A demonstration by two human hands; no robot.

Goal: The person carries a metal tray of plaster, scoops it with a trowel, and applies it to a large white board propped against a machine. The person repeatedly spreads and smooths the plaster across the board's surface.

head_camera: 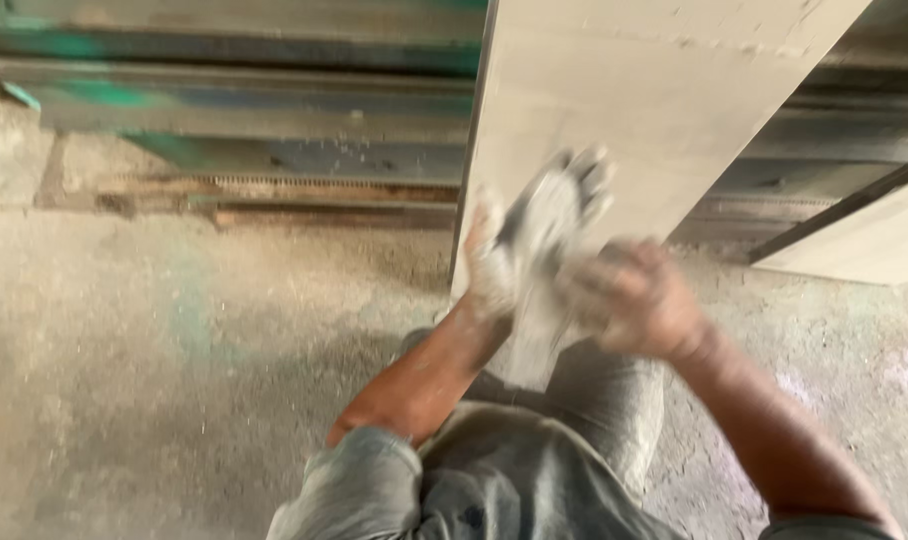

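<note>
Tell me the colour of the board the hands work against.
Pale beige board, dusty; head view shows it best.

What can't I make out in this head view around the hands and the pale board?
- Dusty grey-white object in both hands: motion blur hides its shape and kind.
- Left hand and right hand: blurred and dust-coated, so the exact grip is unclear.
- Tall pale flat board: top cut off by the frame's upper edge; its foot is hidden behind the hands.
- Second pale panel: cut off at the right edge.

Board (634,90): pale beige, faint darker streaks. Rag (539,255): grey-white, dusty. Left hand (489,270) and right hand (639,300): coated whitish-grey. Floor (154,350): grey-tan, faint green smear. Rail (224,95): grey metal, green paint patches. Trousers (514,480): faded grey-blue.
</note>
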